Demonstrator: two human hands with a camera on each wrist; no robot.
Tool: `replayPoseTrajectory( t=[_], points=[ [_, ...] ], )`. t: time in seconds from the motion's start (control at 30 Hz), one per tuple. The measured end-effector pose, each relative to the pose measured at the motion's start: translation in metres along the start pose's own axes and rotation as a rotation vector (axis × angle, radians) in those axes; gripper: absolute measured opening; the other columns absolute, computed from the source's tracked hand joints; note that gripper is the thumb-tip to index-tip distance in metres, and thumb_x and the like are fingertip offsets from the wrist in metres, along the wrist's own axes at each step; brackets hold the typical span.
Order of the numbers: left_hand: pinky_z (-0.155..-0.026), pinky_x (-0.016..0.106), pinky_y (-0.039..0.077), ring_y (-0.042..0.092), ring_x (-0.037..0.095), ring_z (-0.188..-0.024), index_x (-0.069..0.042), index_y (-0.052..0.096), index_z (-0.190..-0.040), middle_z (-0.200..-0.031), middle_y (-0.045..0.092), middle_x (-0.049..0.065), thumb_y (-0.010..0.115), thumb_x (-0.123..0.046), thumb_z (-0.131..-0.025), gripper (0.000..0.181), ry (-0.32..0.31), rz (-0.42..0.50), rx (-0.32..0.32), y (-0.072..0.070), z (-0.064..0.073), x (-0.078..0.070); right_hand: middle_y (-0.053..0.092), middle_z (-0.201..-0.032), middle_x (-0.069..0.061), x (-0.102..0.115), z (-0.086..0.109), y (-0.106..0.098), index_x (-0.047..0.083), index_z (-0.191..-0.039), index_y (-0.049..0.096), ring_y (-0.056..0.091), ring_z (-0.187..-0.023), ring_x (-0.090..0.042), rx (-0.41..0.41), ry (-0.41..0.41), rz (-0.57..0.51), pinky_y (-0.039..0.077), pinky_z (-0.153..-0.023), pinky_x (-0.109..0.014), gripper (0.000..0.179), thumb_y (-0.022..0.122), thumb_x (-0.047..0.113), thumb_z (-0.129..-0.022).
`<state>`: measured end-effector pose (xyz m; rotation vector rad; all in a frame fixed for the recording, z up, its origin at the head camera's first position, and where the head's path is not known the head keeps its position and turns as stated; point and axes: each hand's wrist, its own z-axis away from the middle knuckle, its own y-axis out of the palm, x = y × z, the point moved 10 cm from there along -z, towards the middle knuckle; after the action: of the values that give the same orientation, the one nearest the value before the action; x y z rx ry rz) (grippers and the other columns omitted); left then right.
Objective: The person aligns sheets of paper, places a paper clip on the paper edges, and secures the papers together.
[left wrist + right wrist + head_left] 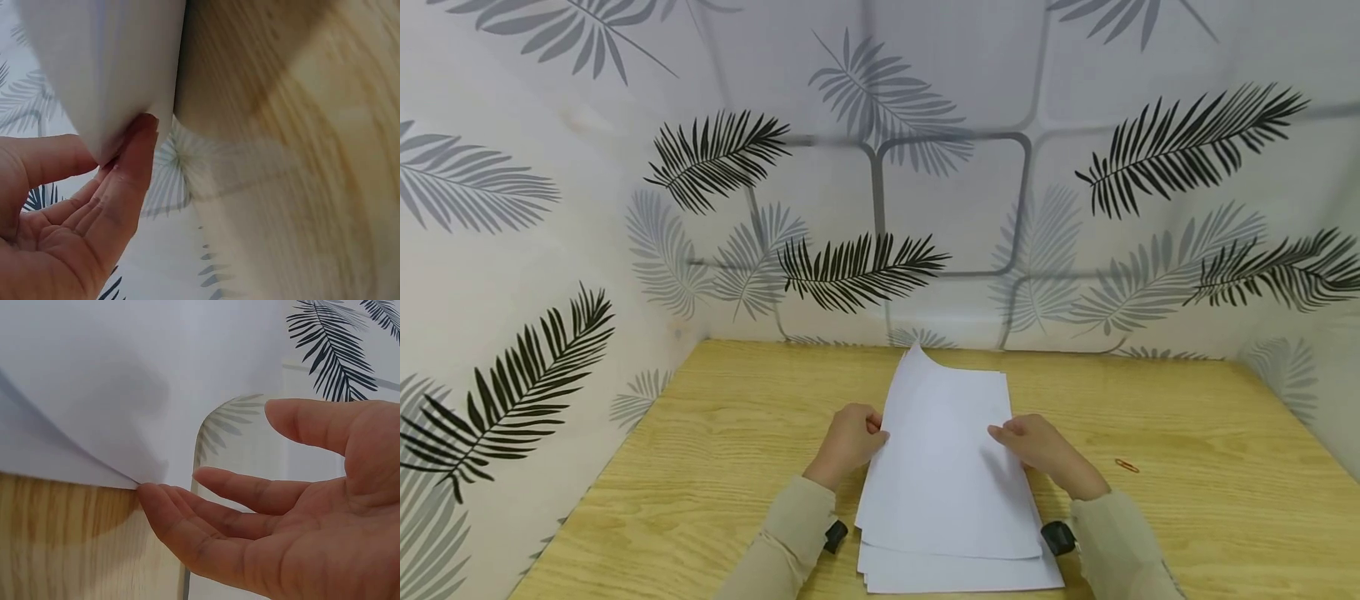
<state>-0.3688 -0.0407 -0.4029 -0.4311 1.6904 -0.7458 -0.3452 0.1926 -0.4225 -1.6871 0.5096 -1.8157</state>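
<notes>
On the counter (1247, 508) our left fingers (134, 162) pinched the paper (947, 467) while our right fingers (194, 537), parted, merely touched its other edge, an uneven hold that could skew it.

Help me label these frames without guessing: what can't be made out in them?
Head view: the number of sheets in the paper stack; the top sheet covers most of it.
Head view: fine detail on the orange paper clip; too small.
Head view: the near edge of the table; cut off by the bottom edge.
Left wrist view: how many sheets the left hand pinches; its fingers cover the corner.
</notes>
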Motion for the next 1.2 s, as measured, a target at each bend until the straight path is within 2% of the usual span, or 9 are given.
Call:
replayPoseTrajectory(
  t=[0.2, 0.3, 0.37, 0.5, 0.6, 0.73, 0.83, 1.03, 1.2],
  points=[
    [-0.058, 0.026, 0.047, 0.053, 0.015, -0.068, 0.005, 0.066, -0.090, -0.075, 0.059, 0.007, 0.067, 0.004, -0.085, 0.005, 0.042, 0.026, -0.053, -0.005, 0.001, -0.007, 0.045, -0.073, -0.005, -0.003, 0.000, -0.002, -0.008, -0.096, 0.060, 0.047, -0.066, -0.019, 0.007, 0.024, 0.009, 0.042, -0.058, -0.031, 0.035, 0.055, 0.026, -0.098],
    [-0.058, 0.027, 0.048, 0.054, 0.015, -0.068, 0.005, 0.066, -0.089, -0.075, 0.061, 0.007, 0.067, 0.004, -0.086, 0.003, 0.043, 0.061, -0.085, -0.009, 0.001, -0.007, 0.047, -0.075, -0.005, -0.003, 0.001, -0.004, -0.008, -0.092, 0.060, 0.050, -0.071, -0.021, 0.012, 0.024, -0.001, 0.046, -0.063, -0.034, 0.035, 0.054, 0.026, -0.099],
    [-0.059, 0.028, 0.049, 0.057, 0.016, -0.069, 0.004, 0.066, -0.089, -0.076, 0.062, 0.007, 0.067, 0.004, -0.086, 0.003, 0.044, 0.082, -0.099, -0.011, 0.002, -0.007, 0.041, -0.070, -0.003, -0.004, -0.001, -0.006, -0.003, -0.079, 0.054, 0.048, -0.068, -0.020, 0.012, 0.025, -0.006, 0.044, -0.062, -0.033, 0.034, 0.053, 0.025, -0.099],
    [-0.063, 0.028, 0.051, 0.061, 0.016, -0.071, 0.004, 0.067, -0.090, -0.077, 0.066, 0.008, 0.067, 0.004, -0.086, 0.004, 0.051, 0.120, -0.129, -0.014, 0.003, -0.003, 0.056, -0.085, -0.021, -0.008, -0.003, -0.009, -0.014, -0.097, 0.057, 0.054, -0.073, -0.026, 0.011, 0.022, 0.007, 0.049, -0.069, -0.038, 0.036, 0.052, 0.021, -0.099],
    [-0.063, 0.027, 0.051, 0.062, 0.016, -0.071, 0.004, 0.067, -0.090, -0.077, 0.067, 0.009, 0.067, 0.005, -0.086, 0.004, 0.066, 0.157, -0.146, -0.018, 0.006, -0.004, 0.048, -0.121, -0.040, -0.013, -0.004, -0.010, -0.025, -0.128, 0.035, 0.059, -0.097, -0.042, 0.030, 0.049, 0.005, 0.049, -0.088, -0.049, 0.058, 0.049, 0.023, -0.100],
    [-0.063, 0.027, 0.051, 0.062, 0.015, -0.069, 0.004, 0.067, -0.090, -0.077, 0.068, 0.009, 0.067, 0.005, -0.085, 0.004, 0.069, 0.191, -0.166, -0.023, 0.007, -0.004, 0.030, -0.136, -0.046, -0.020, -0.004, -0.010, -0.028, -0.136, 0.010, 0.042, -0.121, -0.054, 0.056, 0.098, -0.040, 0.037, -0.100, -0.058, 0.074, 0.047, 0.026, -0.102],
    [-0.064, 0.027, 0.051, 0.062, 0.014, -0.070, 0.004, 0.067, -0.090, -0.078, 0.068, 0.010, 0.067, 0.005, -0.086, 0.005, 0.036, 0.218, -0.178, -0.024, 0.007, -0.001, 0.032, -0.134, -0.045, -0.025, -0.005, -0.011, -0.028, -0.136, 0.003, 0.041, -0.122, -0.053, 0.046, 0.131, -0.080, 0.036, -0.101, -0.056, 0.077, 0.046, 0.026, -0.101],
    [-0.066, 0.026, 0.051, 0.062, 0.014, -0.074, 0.003, 0.068, -0.091, -0.081, 0.068, 0.009, 0.066, 0.003, -0.087, 0.005, -0.058, 0.288, -0.194, -0.027, 0.007, 0.006, 0.039, -0.130, -0.041, -0.026, -0.005, -0.010, -0.027, -0.135, 0.014, 0.044, -0.118, -0.048, 0.039, 0.133, -0.196, 0.042, -0.097, -0.052, 0.068, 0.043, 0.026, -0.103],
    [-0.067, 0.027, 0.051, 0.062, 0.013, -0.074, 0.003, 0.068, -0.094, -0.080, 0.068, 0.008, 0.066, 0.001, -0.088, 0.007, -0.068, 0.324, -0.195, -0.029, 0.006, 0.004, 0.030, -0.136, -0.040, -0.025, -0.005, -0.009, -0.024, -0.136, 0.020, 0.038, -0.123, -0.048, 0.039, 0.129, -0.320, 0.041, -0.099, -0.052, 0.067, 0.043, 0.031, -0.104]
  ],
)
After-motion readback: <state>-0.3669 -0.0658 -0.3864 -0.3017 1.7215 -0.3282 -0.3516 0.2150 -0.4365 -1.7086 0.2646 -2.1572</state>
